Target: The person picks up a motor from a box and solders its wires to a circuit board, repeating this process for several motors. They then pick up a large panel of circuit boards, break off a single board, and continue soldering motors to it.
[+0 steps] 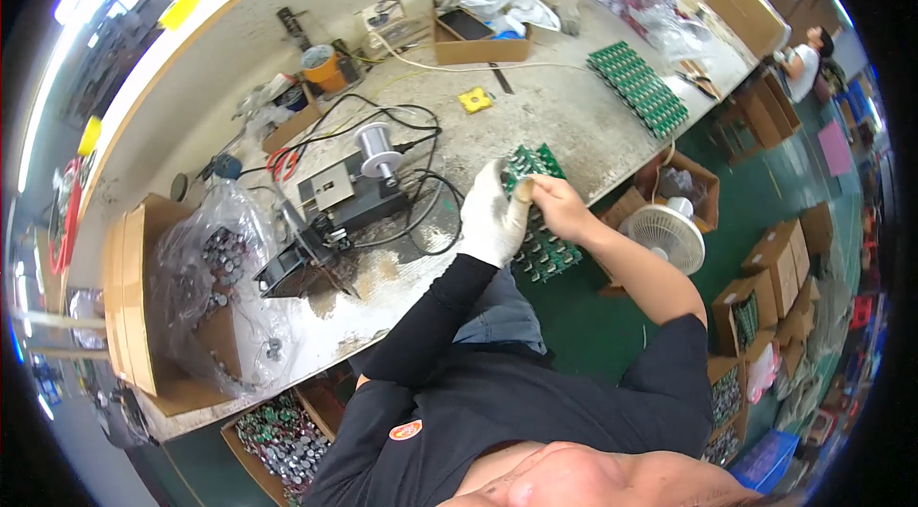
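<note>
A green circuit board panel [547, 256], dotted with small parts, is held tilted over the table's front edge. My left hand [493, 217], in a white glove, is closed around the panel's left side. From the right my bare right hand [562, 208] is closed at the panel's middle, thumb and fingers pinched on it. Both hands cover that middle, so any small part between the right fingertips is hidden. The panel shows above and below the hands. To the left on the table is a soldering stand [349, 191] with a solder wire spool [377, 149].
Another stack of green boards [638, 88] lies at the right of the table [449, 139]. A yellow block [474, 99] sits behind my hands. At left, a carton [143, 297] and plastic bag [253, 249] hold small round parts. A white fan [662, 237] stands below the right edge.
</note>
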A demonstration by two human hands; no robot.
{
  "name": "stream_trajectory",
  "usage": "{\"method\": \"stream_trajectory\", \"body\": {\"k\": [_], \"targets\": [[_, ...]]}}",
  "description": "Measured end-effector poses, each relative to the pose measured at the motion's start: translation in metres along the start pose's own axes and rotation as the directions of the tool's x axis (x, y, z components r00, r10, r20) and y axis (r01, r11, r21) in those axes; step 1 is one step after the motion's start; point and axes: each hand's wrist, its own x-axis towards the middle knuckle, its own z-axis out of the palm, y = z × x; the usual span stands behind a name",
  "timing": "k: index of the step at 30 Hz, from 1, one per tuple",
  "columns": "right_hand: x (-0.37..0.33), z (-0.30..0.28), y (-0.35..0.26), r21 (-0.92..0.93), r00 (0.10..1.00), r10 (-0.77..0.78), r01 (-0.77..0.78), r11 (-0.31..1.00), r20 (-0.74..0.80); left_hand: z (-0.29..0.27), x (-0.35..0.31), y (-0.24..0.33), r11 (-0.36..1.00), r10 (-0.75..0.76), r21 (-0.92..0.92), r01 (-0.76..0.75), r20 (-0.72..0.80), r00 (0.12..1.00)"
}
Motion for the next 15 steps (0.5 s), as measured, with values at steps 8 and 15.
{"method": "stream_trajectory", "body": {"k": [8,15], "targets": [[-0.008,0.003,-0.02,0.17,0.961,0.036,0.012,0.985,-0.273,0.005,-0.015,0.015,0.544,-0.602,-0.561,0.623,0.256,0.756],[-0.003,0.021,0.008,0.428,0.934,0.255,-0.13,0.894,-0.249,0.01,-0.02,-0.007,0.453,-0.618,-0.669,0.59,0.241,0.748]]}}
